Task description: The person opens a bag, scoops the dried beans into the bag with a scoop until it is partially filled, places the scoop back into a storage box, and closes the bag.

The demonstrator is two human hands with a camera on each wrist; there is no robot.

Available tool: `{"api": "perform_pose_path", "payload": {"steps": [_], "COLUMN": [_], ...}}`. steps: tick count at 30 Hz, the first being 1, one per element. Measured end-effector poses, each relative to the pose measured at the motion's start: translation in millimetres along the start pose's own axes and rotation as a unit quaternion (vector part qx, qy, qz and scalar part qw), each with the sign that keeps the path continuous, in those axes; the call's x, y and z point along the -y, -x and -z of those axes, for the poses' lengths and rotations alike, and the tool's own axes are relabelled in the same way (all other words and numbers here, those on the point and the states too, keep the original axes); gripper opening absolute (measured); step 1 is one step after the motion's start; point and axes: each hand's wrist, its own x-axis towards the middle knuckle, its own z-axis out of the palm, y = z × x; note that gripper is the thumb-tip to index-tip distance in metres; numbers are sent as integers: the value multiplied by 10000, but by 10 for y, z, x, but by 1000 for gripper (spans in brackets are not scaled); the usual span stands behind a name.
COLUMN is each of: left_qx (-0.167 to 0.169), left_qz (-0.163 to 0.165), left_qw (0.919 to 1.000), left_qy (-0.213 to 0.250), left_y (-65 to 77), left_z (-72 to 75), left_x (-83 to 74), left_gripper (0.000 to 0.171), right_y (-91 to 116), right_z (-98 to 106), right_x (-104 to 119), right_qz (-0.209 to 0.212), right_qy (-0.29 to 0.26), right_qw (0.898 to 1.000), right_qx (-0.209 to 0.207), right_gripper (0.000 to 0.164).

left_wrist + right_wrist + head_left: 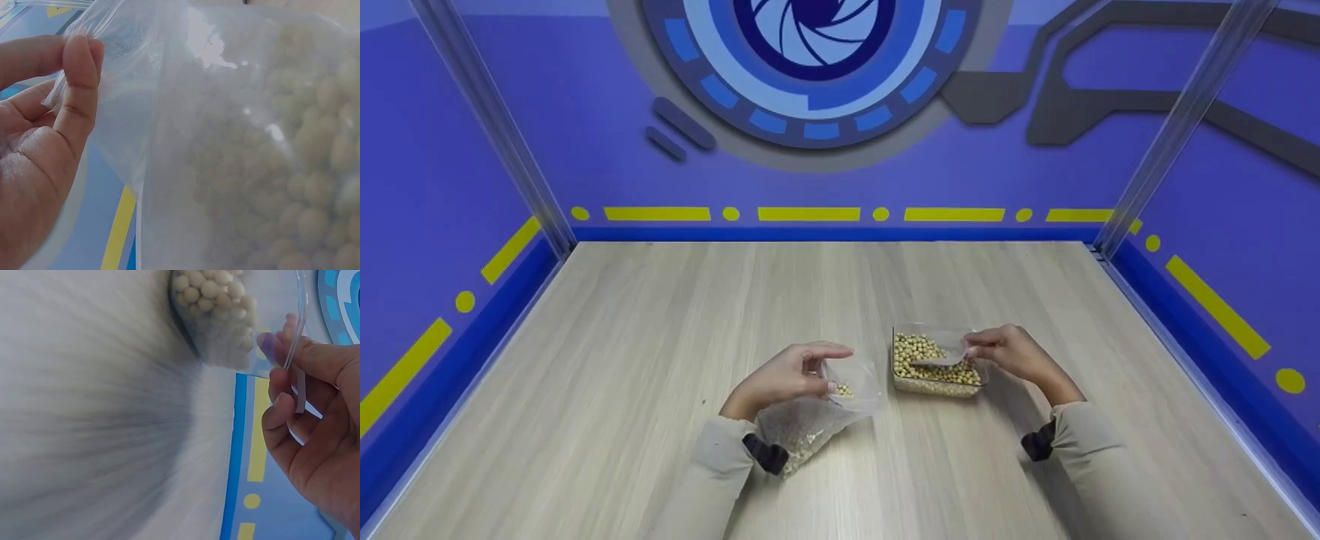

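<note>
My left hand (780,379) pinches the rim of a clear plastic bag (810,429), holding its mouth apart. Pale yellow soybeans (312,222) fill much of the bag, and a few show at its opening. To the right stands a clear rectangular container (936,389), with soybeans (913,346) inside. My right hand (1026,360) grips the handle of a clear scoop (952,354) over the container's right side. The scoop's front end lies among the beans. In the right wrist view the thumb and fingers close round the clear handle (300,391).
A light wood-grain table (660,322) lies under everything. Blue panels with yellow marks (808,214) wall in its back and sides, with metal posts (1177,120) at the rear corners. The container stands just right of the bag's mouth.
</note>
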Motion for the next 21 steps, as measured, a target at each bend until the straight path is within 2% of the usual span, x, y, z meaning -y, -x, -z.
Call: {"api": "perform_pose_path", "payload": {"steps": [5,10,21], "left_qx": [19,0,-114], "left_qz": [-10,-86,-28], "left_qw": [10000,9999,9998], "left_qy": [36,-87,-127], "left_y": [2,9,6], "left_z": [0,-3,-10], "left_x": [-3,-13,-28], "left_gripper": [57,57,56], "right_y": [12,96,154], "right_z": [17,58,95], "right_x": [42,305,361], "right_qz": [-142,-268,-78], "right_qy": [-138,-284,-343], "right_qw": [9998,9992,9993], "right_qx": [51,117,91], "right_gripper": [34,33,34]}}
